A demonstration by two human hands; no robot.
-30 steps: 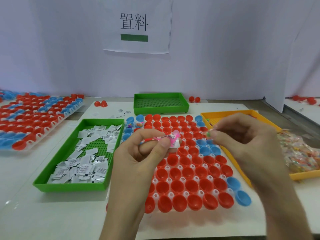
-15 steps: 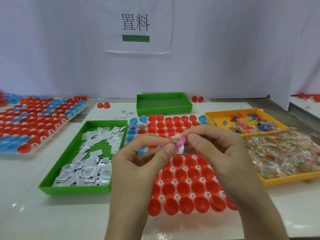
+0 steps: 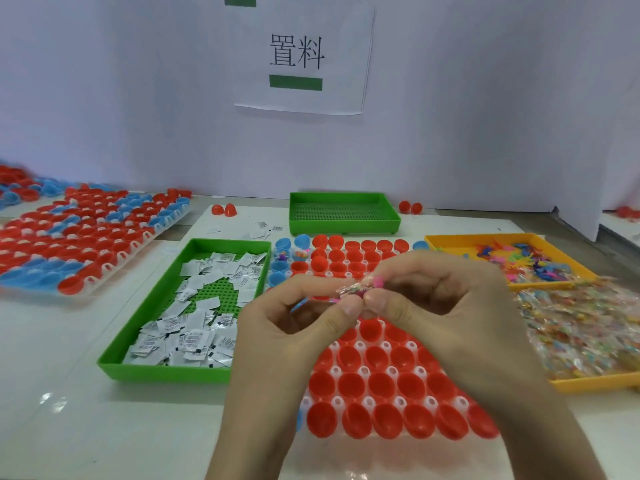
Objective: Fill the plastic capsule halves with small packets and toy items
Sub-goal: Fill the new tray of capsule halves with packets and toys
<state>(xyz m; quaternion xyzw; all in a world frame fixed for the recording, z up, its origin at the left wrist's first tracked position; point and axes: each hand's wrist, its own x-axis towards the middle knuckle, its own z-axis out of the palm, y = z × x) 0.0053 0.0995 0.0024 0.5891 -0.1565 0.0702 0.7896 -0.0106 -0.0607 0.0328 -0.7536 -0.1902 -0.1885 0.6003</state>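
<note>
Closed in from the right, right hand point(image 3: 446, 306) is now joined to left hand point(image 3: 294, 330); both are clamped by the fingertips point(image 3: 349, 306) on one toy point(image 3: 353, 290), held crosswise between them. Empty red halves point(image 3: 377, 386) lie directly beneath; filled blue halves point(image 3: 300, 251) beyond, to the left.

Bright, even overhead light is filling a slightly soft wide-angle view.
Glare spots are glinting on the glossy table point(image 3: 52, 400), a faint shadow is hugging the near green tray point(image 3: 162, 372), the small packet point(image 3: 350, 291) is blurring, and the left edge is bending and smearing.
</note>
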